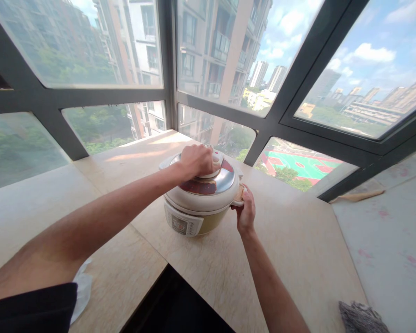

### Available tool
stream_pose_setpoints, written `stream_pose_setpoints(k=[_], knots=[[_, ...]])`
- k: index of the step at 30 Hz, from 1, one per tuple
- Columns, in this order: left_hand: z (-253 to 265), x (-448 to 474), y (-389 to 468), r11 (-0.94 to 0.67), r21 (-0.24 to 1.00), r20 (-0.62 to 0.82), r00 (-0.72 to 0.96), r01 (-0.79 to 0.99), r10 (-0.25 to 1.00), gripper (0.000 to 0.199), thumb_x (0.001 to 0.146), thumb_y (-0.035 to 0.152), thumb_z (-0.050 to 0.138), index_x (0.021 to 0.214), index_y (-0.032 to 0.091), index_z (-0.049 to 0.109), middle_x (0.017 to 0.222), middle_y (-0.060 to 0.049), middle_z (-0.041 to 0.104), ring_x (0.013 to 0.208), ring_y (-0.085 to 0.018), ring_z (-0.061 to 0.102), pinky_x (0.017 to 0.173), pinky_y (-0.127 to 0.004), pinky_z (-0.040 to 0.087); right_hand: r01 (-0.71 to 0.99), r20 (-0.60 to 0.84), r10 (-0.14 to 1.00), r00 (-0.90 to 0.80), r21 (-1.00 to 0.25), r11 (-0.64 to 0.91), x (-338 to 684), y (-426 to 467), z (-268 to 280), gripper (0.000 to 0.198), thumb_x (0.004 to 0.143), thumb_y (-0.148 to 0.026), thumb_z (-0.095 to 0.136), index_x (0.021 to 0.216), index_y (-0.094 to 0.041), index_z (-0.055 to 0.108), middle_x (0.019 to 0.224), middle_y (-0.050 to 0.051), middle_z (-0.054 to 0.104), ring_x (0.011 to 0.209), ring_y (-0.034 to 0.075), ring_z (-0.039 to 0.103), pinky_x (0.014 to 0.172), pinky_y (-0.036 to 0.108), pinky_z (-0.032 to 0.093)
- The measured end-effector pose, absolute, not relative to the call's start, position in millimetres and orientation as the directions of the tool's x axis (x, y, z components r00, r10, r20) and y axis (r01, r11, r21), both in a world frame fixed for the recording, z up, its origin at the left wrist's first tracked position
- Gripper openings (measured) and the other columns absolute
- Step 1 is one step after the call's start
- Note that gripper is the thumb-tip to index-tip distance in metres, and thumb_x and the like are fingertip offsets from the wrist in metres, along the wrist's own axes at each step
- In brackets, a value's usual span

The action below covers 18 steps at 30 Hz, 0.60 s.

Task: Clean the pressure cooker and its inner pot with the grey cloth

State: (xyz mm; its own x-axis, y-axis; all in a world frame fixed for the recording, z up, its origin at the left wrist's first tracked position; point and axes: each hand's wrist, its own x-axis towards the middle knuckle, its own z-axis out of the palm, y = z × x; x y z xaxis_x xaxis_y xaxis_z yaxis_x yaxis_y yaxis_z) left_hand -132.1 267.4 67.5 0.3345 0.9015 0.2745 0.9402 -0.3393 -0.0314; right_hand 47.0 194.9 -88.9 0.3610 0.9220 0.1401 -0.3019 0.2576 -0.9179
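Note:
A cream electric pressure cooker (208, 222) stands upright on the stone-patterned sill, its control panel (180, 224) turned toward the lower left. Shiny metal and dark reddish patches cover the top of its lid (225, 178). My left hand (197, 161) reaches across and is closed around the lid's knob (211, 171), most of which it hides. At the cooker's right side, my right hand (247, 210) has its fingers wrapped round the side handle (237, 202). A small tan patch shows between this hand and the cooker; I cannot tell what it is.
Grey-framed windows (171, 55) meet in a corner behind the sill (280, 259). At lower left, a white crumpled sheet (83, 293) lies partly under my left arm. A grey fuzzy cloth (360, 317) lies at lower right, near the floral wall (391, 240). A black area (173, 305) borders the sill's front.

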Motion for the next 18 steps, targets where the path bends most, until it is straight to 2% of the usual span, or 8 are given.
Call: stream_pose_setpoints(k=[5, 10, 13, 18], knots=[[64, -133, 269, -0.351, 0.001, 0.299, 0.335, 0.936, 0.893, 0.053, 0.079, 0.057, 0.052, 0.106, 0.016, 0.073, 0.102, -0.018, 0.074, 0.092, -0.036, 0.070, 0.074, -0.040, 0.050, -0.235, 0.166, 0.914, 0.371, -0.935, 0.265, 54, 194, -86, 0.055, 0.081, -0.054, 0.064, 0.122, -0.016, 0.062, 0.081, -0.001, 0.059, 0.058, 0.009, 0.046, 0.049, 0.022, 0.038], [64, -137, 265, -0.329, 0.008, 0.297, 0.312, 0.944, 0.902, 0.057, 0.079, 0.059, 0.052, 0.110, 0.016, 0.072, 0.102, -0.017, 0.074, 0.093, -0.035, 0.070, 0.076, -0.040, 0.050, -0.141, 0.169, 0.883, 0.438, -0.957, 0.253, 61, 194, -80, 0.060, 0.073, -0.053, 0.074, 0.118, -0.016, 0.058, 0.065, -0.007, 0.053, 0.051, 0.009, 0.043, 0.049, 0.022, 0.035], [66, -142, 260, -0.313, 0.013, 0.307, 0.294, 0.950, 0.905, 0.055, 0.078, 0.059, 0.051, 0.106, 0.016, 0.073, 0.101, -0.017, 0.075, 0.092, -0.036, 0.070, 0.075, -0.040, 0.050, -0.166, 0.131, 0.882, 0.454, -0.959, 0.228, 59, 197, -77, 0.060, 0.070, -0.052, 0.076, 0.115, -0.018, 0.055, 0.062, -0.008, 0.054, 0.050, 0.010, 0.046, 0.051, 0.023, 0.037], [65, -147, 252, -0.317, 0.044, 0.349, 0.283, 0.947, 0.893, 0.050, 0.077, 0.057, 0.055, 0.102, 0.018, 0.073, 0.097, -0.017, 0.075, 0.088, -0.037, 0.071, 0.070, -0.040, 0.050, -0.210, 0.071, 0.876, 0.477, -0.959, 0.192, 56, 199, -72, 0.061, 0.066, -0.047, 0.077, 0.114, -0.017, 0.056, 0.070, -0.004, 0.063, 0.053, 0.010, 0.050, 0.050, 0.023, 0.038]])
